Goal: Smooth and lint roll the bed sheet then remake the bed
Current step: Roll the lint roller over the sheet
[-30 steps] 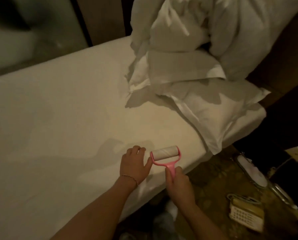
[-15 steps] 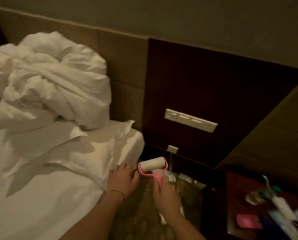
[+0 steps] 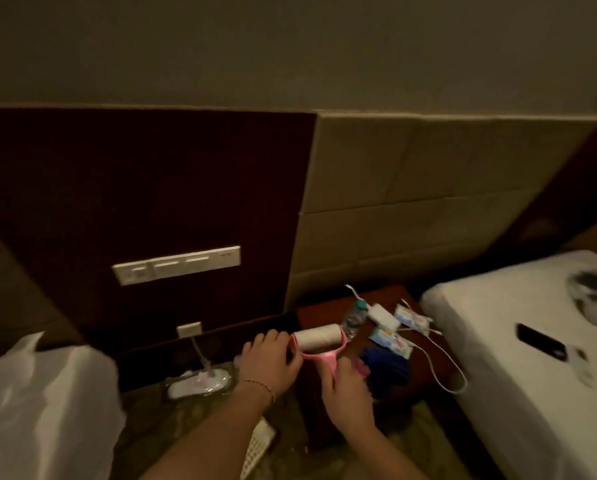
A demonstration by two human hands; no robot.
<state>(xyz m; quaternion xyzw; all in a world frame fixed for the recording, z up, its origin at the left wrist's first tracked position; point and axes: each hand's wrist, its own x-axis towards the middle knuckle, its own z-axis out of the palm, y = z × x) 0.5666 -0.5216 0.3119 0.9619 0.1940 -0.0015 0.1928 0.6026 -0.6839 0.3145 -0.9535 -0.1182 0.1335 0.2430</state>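
Observation:
A pink lint roller [image 3: 319, 341] with a white roll hangs in the air above the gap between two beds. My right hand [image 3: 347, 393] grips its pink handle from below. My left hand [image 3: 267, 363] is at the roll's left end, fingers curled against the frame and thumb on the pink bar. The corner of the bed with its white sheet [image 3: 44, 403] shows at the lower left. The pillows and duvet are out of view.
A dark red nightstand [image 3: 321, 311] just beyond the roller holds a water bottle [image 3: 354, 317], tissue packs, a charger with a white cable [image 3: 442, 362] and a blue cloth [image 3: 387, 367]. A second white bed [image 3: 498, 341] at right carries a black phone [image 3: 541, 341]. A slipper [image 3: 200, 381] lies on the floor.
My view has swung right, from the bed sheet and bedding to the nightstand and second bed. Both hands lifted the roller off the sheet and carried it rightward over the gap.

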